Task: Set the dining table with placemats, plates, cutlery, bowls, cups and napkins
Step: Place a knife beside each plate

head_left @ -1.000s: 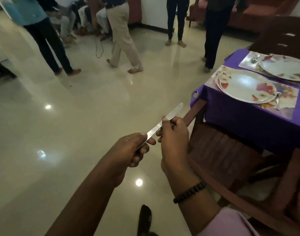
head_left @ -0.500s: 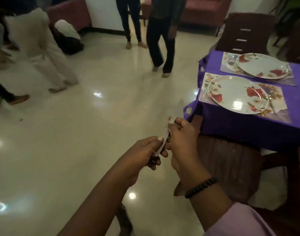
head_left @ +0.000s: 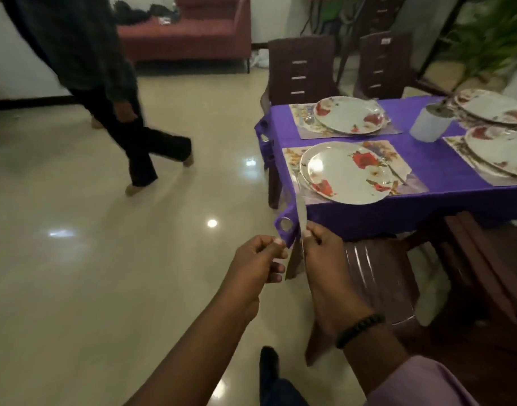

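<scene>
At lower centre, the right hand (head_left: 319, 259) pinched a table knife (head_left: 302, 218) upright; the left hand (head_left: 257, 259) was curled beside it, grip unclear. Blurred walking risked the knife snagging the purple tablecloth (head_left: 368, 218).

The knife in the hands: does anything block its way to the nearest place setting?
Nothing visible does. The knife, pinched in the right hand, is just short of the nearest placemat, with only the tablecloth corner between.

Beyond the hands (head_left: 292, 259), to their right: worktop (head_left: 433, 171) bearing placemats (head_left: 404, 168), a plate (head_left: 346, 172) on each. Cup (head_left: 430, 124) farther right, between plates. Chair (head_left: 380, 276) just right of hands.
</scene>
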